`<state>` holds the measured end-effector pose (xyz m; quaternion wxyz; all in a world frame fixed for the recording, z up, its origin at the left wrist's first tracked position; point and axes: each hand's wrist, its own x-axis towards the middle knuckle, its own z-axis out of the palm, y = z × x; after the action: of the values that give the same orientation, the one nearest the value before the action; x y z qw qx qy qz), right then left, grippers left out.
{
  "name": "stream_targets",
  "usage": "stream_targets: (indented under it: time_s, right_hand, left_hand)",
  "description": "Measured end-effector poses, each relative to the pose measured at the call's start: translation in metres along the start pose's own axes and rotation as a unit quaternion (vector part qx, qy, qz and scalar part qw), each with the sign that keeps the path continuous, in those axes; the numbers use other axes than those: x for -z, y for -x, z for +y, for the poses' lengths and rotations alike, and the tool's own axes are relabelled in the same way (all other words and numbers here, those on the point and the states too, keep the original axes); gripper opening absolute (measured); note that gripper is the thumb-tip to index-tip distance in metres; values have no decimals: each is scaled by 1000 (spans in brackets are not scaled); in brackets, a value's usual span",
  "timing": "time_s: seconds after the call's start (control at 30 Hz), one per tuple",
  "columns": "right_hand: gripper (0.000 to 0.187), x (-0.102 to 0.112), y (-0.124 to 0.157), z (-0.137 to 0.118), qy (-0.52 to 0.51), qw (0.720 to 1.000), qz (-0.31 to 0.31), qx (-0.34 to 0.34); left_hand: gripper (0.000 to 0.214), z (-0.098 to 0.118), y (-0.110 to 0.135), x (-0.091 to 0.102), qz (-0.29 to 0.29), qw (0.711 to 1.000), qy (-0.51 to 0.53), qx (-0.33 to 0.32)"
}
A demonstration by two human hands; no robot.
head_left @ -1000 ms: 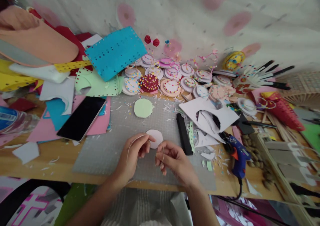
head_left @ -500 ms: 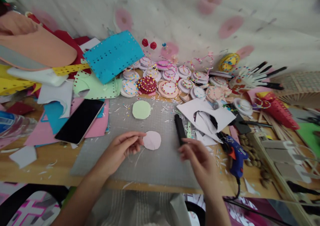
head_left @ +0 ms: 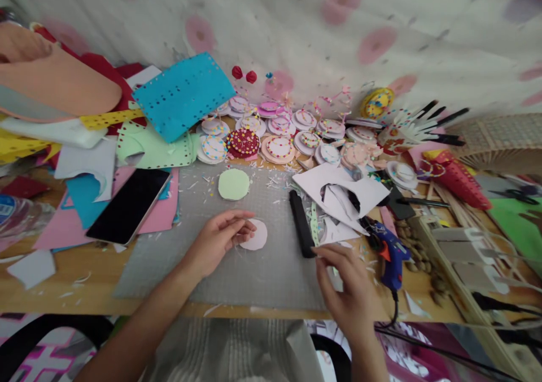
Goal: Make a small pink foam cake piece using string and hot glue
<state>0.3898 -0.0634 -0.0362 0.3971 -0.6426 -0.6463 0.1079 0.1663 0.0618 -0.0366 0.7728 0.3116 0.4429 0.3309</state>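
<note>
Black bar (head_left: 301, 224): lengthwise toward worktop (head_left: 99, 302) near edge
Right fingers (head_left: 334, 251): just right, narrow, hold unclear
Left fingers (head_left: 231, 222): farther, hold unclear

Phone (head_left: 129, 206) left of mat (head_left: 271, 283); discs (head_left: 234, 184) on mat; glue gun (head_left: 394, 257) right; hats (head_left: 243, 142) behind.

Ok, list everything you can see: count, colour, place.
Cutting mat: one, grey, centre
Far disc: one, pale green, on mat
Near disc: one, pale pink, on mat
Bar: one, black, mat's right
Beaded miniature hats: many, mostly white, behind mat
Cut-out sheets: several, white, right
Glue gun: one, blue, right
Smartphone: one, black, left
Dotted sheet: one, blue, back left
Cone: one, red, right
Bottle: one, clear, left edge
Floral backdrop: one, white and pink, rear
Left hand: one, bare, at near disc
Right hand: one, bare, by bar
</note>
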Motion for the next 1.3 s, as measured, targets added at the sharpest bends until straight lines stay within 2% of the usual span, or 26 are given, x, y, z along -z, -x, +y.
stream_targets:
  time_s: [0.13,0.2,0.27,0.37,0.47,0.57,0.63,0.8,0.9,1.0,1.1,1.2,1.3]
  right_hand:
    - [37,-18,-12,-19,-56,986,-99,122]
    - [38,-24,-17,-25,-83,978,-108,156]
    - [34,-26,-21,-29,-113,976,-91,163]
    - [27,-26,-25,-36,-180,975,-53,118]
    - [15,-29,-26,-43,-255,967,-5,-17]
    - [5,-37,-27,-50,-335,928,0,-164]
    - [8,-42,-29,-54,-375,903,-19,-208]
    - [13,-46,-31,-65,-402,883,-93,-225]
    - [12,-46,-30,-70,-418,879,-96,-211]
    - [7,-45,-27,-72,-379,909,-56,-164]
    - [8,-47,-25,-73,-326,936,-43,-125]
    - [7,-51,-26,-73,-331,930,-56,-151]
    - [13,-54,-27,-72,-320,933,-38,-162]
  left_hand:
    - [20,10,11,-3,3,993,86,81]
    - [19,11,18,-5,6,986,122,112]
    - [19,8,24,-6,-10,984,135,119]
    - [20,1,35,-2,-59,992,83,76]
    - [37,-2,49,5,-79,994,-76,-25]
    - [39,2,64,10,-70,956,-249,-137]
    - [37,4,71,10,-77,935,-293,-186]
    - [27,3,78,7,-82,929,-272,-239]
    - [26,2,79,7,-76,944,-243,-210]
    - [32,-2,80,6,-60,963,-204,-168]
    - [36,-7,79,4,-55,968,-171,-173]
    - [35,-9,76,3,-53,964,-180,-187]
    - [35,-6,76,3,-54,951,-220,-209]
